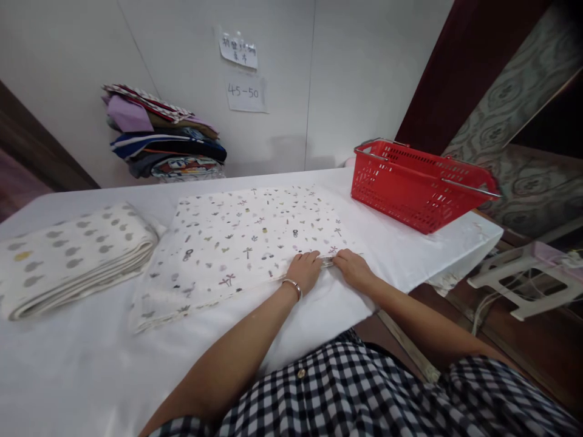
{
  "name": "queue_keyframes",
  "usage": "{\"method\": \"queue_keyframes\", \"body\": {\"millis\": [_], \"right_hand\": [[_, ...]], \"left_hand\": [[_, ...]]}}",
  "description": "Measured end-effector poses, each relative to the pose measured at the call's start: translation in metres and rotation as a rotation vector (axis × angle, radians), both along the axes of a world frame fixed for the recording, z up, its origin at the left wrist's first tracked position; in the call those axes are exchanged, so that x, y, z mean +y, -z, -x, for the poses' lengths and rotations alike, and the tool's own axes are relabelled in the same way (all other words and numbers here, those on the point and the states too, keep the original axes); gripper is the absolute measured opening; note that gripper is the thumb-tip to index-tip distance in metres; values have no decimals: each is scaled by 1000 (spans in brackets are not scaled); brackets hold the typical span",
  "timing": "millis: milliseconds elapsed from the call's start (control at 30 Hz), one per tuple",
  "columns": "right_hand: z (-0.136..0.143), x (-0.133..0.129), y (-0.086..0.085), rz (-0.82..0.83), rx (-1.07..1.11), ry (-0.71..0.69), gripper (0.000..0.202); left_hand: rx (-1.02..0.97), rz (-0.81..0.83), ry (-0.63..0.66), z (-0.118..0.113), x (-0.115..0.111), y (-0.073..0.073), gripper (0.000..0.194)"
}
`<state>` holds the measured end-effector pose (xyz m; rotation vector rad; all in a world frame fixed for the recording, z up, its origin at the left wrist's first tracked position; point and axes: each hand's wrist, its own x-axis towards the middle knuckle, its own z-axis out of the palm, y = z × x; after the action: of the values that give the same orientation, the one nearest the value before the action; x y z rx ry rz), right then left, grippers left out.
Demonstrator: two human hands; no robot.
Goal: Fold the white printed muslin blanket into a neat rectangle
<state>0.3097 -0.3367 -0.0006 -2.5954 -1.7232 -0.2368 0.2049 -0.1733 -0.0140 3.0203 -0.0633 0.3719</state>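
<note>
**On the worktop covered in smooth white fabric (73, 370), both hands at one corner of a printed cloth**

At the middle of my clock face lies the white cloth printed with small grey, green and pink figures (255, 233), spread flat in layers. My left hand (304, 269) and right hand (353, 267) are both at its near edge, toward 4 o'clock from its centre. My left fingers lie curved over the top; my right fingertips meet the edge just beside them, and a short stretch of layered edge shows between the two. My thumbs are hidden, so I cannot tell whether either hand is pinching the layers or only resting on them. A silver-coloured bangle (295, 284) circles my left wrist.

At 9 o'clock, just beside the spread cloth, sits a thick folded white cloth with grey pear-like shapes and one yellow one (75, 246). Toward 11 stands an uneven stack of folded multicoloured fabrics (166, 136), near the pale wall (364, 73). A white paper sign handwritten "45-50" (246, 94) hangs on that wall at 12. Between 2 and 3 stands a red perforated plastic basket with metal handles (401, 185).
</note>
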Motion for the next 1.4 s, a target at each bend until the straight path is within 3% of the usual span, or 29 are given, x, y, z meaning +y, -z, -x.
{"method": "queue_keyframes", "body": {"millis": [133,233,367,500,567,867,1400], "right_hand": [[1,-3,-1,-33,58,0,23],[-4,-9,-3,-170,156,18,26],[-25,-20,-7,-348,209,201,27],[-53,-23,-12,-163,309,535,31],[-65,-22,-15,-62,370,624,35],[-87,-9,-27,80,471,671,26],[-93,-4,-9,-77,409,689,25]], "left_hand": [[6,-38,28,-3,0,3,20],[-42,-44,57,-4,0,5,21],[-68,-47,87,-3,0,2,22],[-41,-68,98,-2,0,0,20],[-28,-75,105,-3,0,0,20],[-41,-68,115,-5,1,3,18],[-25,-27,146,-5,1,5,24]]}}
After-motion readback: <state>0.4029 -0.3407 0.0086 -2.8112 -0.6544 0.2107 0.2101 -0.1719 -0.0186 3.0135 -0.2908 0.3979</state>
